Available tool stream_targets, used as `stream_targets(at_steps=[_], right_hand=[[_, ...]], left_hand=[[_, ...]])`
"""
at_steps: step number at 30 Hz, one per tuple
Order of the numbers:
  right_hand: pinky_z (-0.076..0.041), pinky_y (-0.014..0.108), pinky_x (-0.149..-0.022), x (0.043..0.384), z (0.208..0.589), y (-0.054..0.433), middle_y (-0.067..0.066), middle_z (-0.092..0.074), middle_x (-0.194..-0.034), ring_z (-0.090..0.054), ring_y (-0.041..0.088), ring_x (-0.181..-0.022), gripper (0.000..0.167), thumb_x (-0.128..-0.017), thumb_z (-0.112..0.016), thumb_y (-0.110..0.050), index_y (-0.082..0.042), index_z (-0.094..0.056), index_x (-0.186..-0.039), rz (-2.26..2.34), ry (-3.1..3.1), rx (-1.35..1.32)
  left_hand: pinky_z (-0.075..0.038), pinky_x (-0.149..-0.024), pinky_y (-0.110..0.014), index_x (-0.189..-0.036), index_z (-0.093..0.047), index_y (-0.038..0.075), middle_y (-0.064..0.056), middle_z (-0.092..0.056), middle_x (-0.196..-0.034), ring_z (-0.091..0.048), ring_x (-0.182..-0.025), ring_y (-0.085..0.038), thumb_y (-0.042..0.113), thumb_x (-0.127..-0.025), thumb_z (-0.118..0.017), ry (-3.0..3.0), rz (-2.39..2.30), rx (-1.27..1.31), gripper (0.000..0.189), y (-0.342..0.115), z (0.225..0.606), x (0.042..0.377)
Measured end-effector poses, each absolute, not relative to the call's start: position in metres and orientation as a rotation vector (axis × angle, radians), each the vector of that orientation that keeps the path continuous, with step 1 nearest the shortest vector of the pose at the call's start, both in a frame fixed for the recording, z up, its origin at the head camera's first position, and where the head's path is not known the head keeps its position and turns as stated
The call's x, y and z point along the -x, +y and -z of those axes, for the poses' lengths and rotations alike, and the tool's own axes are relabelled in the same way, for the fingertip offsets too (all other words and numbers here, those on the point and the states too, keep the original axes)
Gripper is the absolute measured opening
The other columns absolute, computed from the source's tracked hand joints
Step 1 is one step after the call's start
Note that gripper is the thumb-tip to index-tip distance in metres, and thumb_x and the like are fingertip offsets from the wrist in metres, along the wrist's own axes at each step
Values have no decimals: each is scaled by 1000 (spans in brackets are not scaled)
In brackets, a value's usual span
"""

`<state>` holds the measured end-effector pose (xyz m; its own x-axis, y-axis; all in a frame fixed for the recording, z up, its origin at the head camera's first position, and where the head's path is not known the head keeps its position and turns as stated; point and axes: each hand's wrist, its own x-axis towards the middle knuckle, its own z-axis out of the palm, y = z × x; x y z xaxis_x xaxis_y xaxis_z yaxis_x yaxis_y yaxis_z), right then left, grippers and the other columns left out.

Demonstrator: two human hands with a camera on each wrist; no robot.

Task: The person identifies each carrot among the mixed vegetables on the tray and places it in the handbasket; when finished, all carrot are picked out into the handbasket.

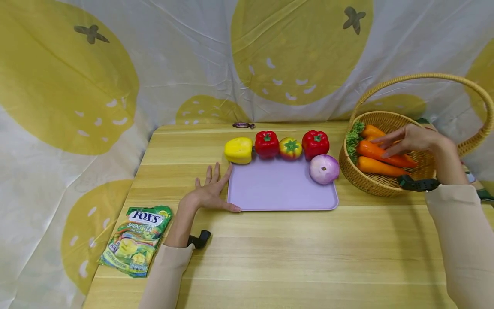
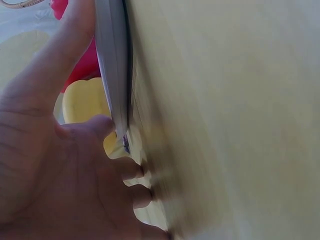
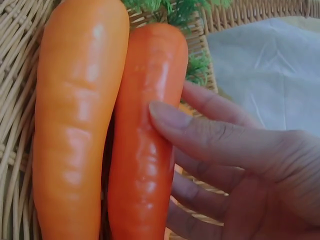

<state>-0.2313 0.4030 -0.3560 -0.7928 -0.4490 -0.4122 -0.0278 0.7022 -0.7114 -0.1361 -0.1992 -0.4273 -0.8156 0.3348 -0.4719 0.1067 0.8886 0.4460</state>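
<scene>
My left hand [image 1: 210, 194] is spread at the left edge of a lilac tray [image 1: 274, 189], its thumb at the near corner. In the left wrist view its fingertips rest on the table beside the tray's side. My right hand [image 1: 417, 139] reaches into a wicker basket [image 1: 349, 176] and grips the middle orange carrot [image 3: 145, 150], thumb on top and fingers along its far side. A lighter carrot [image 3: 75, 125] lies against it, and another [image 1: 371, 131] is behind. Along the tray's back sit a yellow bell pepper [image 1: 238, 151], two red bell peppers [image 1: 266, 146] and a purple onion [image 1: 324, 169].
Between the red peppers is a small red-yellow fruit [image 1: 290, 148] with a green calyx. A green candy bag [image 1: 139, 240] lies at the left, a wrapped candy [image 1: 243, 125] at the back edge. The basket's tall handle [image 1: 420, 76] arches over my right hand.
</scene>
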Motion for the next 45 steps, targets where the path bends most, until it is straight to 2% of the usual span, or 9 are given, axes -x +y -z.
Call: stream_targets(at_steps=[5,17,25,40,45], right_hand=[[-59,21,-80,231,358,406,-30,-71,-110,-67,-8,-99,43,-97,-70,-6,-8,-66,-140,951,2335,436],[-60,22,-79,228,364,406,-33,-70,-115,-67,-8,-101,47,-96,-74,-10,6,-62,-138,919,2376,418],[-51,11,-84,223,366,407,-26,-71,-121,-54,-22,-108,44,-95,-76,-17,-5,-68,-137,861,2472,401],[-54,13,-82,228,373,405,-21,-75,-118,-55,-23,-105,44,-94,-77,-16,-3,-68,-135,827,2487,384],[-55,16,-82,227,371,404,-25,-73,-116,-57,-21,-104,45,-94,-76,-16,-1,-67,-136,851,2466,370]], left_hand=[[15,-116,-79,-164,15,39,-14,34,-167,34,-155,-35,87,-59,-77,2491,-550,-314,148,-198,423,134],[16,-116,-78,-164,15,39,-11,37,-167,35,-154,-34,83,-62,-80,2494,-543,-310,146,-198,427,136],[15,-116,-79,-163,16,40,-10,37,-166,36,-154,-34,85,-60,-79,2496,-544,-314,147,-199,431,139],[15,-117,-78,-163,17,39,-11,38,-166,37,-153,-34,83,-63,-79,2490,-544,-318,145,-198,425,135],[15,-117,-78,-163,16,39,-10,38,-166,37,-153,-34,82,-63,-80,2492,-539,-318,146,-198,427,136]])
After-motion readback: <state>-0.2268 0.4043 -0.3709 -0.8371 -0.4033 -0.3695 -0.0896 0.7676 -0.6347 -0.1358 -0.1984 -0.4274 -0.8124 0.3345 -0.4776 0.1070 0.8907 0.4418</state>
